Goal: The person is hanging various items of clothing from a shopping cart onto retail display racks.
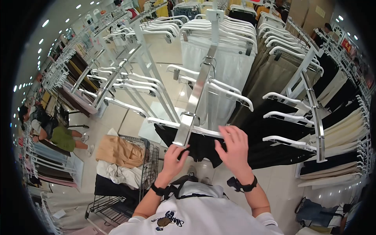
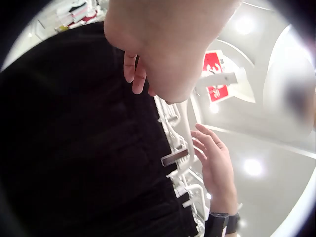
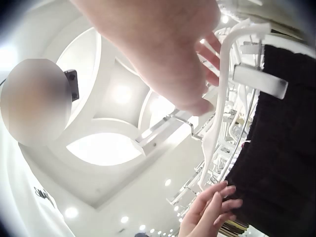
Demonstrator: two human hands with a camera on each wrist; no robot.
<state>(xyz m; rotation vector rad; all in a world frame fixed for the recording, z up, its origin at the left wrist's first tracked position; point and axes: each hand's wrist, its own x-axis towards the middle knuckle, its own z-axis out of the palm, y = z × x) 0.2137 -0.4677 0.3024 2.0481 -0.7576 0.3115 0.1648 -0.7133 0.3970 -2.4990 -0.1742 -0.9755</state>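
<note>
A black garment [image 1: 203,148] hangs by clips from a white hanger [image 1: 205,132] on the metal rail arm [image 1: 192,107]. My right hand [image 1: 235,150] is at the hanger's right end, fingers relaxed and spread. Below the rail's front end is my left hand [image 1: 173,159], its fingers loosely bent near the garment. In the left wrist view the left hand [image 2: 158,54] is beside the black cloth [image 2: 84,133]. The right wrist view has the right hand [image 3: 168,54] beside the white hanger [image 3: 223,84]; whether its fingers touch is hidden.
A wire cart [image 1: 150,160] with tan and white clothes stands at the left. White trousers [image 1: 219,74] hang behind, and another rail [image 1: 313,105] with black garments is at the right. A person in green shorts [image 1: 62,138] is at the far left.
</note>
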